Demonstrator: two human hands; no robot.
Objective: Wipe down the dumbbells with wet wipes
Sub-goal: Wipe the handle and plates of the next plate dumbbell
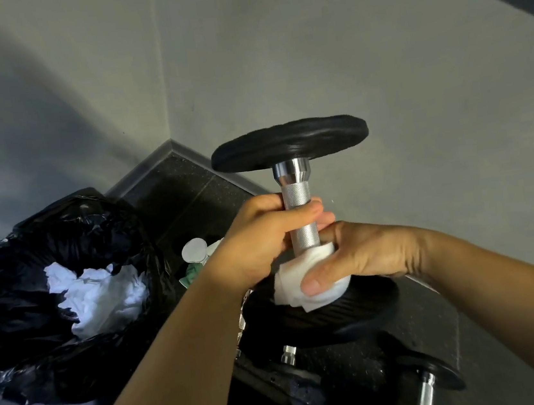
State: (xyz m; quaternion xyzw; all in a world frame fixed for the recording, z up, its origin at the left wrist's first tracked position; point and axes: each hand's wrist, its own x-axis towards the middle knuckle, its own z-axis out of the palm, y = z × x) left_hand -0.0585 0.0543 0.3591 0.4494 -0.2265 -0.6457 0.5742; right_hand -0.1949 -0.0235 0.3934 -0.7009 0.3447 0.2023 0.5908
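Beside the bin (8, 267) rim, left hand (257, 240) grips the dumbbell (288, 144); right hand (366, 254) apparently pinches the wipe (288, 280).

Dim, flat indoor light. A broad soft shadow slants across the plain grey painted wall (45, 105) at upper left. Glints sit on the knurled silver metal dumbbell handle (296, 198) and the crinkled black plastic bin bag (28, 299); the folded white wet wipe (289, 282) looks nearly blown out. Wide-angle bending curves the edges.
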